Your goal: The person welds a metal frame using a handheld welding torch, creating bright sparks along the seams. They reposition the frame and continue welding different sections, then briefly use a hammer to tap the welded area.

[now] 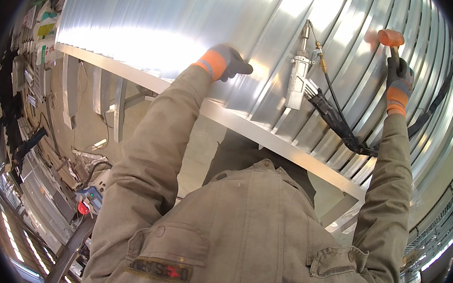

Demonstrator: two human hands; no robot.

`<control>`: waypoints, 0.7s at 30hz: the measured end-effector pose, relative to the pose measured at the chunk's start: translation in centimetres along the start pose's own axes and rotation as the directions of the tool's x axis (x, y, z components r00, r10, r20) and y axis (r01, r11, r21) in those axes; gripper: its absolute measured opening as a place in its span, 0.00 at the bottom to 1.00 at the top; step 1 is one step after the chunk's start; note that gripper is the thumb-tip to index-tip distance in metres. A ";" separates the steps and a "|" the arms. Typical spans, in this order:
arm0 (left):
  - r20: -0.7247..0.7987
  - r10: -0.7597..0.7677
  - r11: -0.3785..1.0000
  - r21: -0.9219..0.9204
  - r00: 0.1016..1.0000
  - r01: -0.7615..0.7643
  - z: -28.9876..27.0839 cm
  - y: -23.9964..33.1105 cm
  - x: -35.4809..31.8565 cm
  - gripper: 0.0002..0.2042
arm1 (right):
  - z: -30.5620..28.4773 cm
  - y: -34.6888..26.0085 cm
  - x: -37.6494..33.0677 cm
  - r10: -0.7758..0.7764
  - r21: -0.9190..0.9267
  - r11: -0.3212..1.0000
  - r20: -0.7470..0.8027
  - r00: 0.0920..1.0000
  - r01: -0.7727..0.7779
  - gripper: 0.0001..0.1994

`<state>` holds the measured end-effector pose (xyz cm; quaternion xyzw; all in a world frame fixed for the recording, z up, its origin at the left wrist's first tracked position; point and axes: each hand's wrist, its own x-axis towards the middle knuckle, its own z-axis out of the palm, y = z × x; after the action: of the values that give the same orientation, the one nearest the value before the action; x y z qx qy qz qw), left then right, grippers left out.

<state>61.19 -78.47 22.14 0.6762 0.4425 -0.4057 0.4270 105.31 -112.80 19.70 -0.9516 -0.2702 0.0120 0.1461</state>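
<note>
My left hand (227,63), in a grey and orange glove, is over the shiny ribbed metal panel (194,23) near its front edge. Its thumb and a finger point apart with nothing between them; whether it touches the metal I cannot tell. Farther right, my right hand (399,84) is closed round the handle of a mallet (390,38) with an orange head, held above the slats. Between my hands a silver hand tool with a narrow nozzle (298,75) lies on the panel, with a brass-fitted hose and black cables (336,121) running from it.
A pale metal rail (239,122) runs along the panel's near edge, with metal legs (100,90) below it. At the right a black cable (437,100) crosses the slats. Cables, scrap and a blue box with a red knob (84,208) are on the left.
</note>
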 end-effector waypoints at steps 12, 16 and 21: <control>-0.143 0.108 0.978 -0.161 0.984 -0.130 0.6 -0.7 -1.9 0.22 | -4.6 -8.2 -17.7 -0.709 0.264 0.702 0.173 0.684 0.661 0.29; -0.143 0.109 0.986 -0.112 0.984 -0.126 0.6 -0.6 -1.9 0.23 | -3.9 -10.7 -19.7 -0.678 0.301 0.732 0.247 0.692 0.611 0.34; -0.087 0.111 0.991 -0.064 0.990 -0.117 0.3 -1.1 -0.7 0.26 | -3.8 -13.3 -19.9 -0.685 0.245 0.726 0.333 0.648 0.642 0.37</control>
<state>59.87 -78.63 22.45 0.7015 0.4341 -0.3368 0.4538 81.89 -113.38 25.99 -0.7533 -0.6226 0.1665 0.1312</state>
